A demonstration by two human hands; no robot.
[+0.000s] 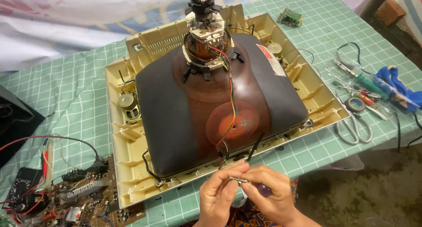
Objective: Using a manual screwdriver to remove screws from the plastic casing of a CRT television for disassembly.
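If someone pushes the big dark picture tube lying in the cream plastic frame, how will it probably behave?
The big dark glass picture tube probably feels heavy and would hardly slide, since it fills the cream plastic frame. Its thin neck sticks up unprotected, so it looks fragile there. The coloured wires crossing it are floppy and may snag.

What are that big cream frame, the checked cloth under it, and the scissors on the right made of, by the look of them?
Frame: seemingly moulded plastic, matt cream, judging by its ribs and thin walls. Cloth: probably woven fabric or coated tablecloth, green with white checks; it drapes at the table edge. Scissors: likely bare metal, grey with a dull sheen.
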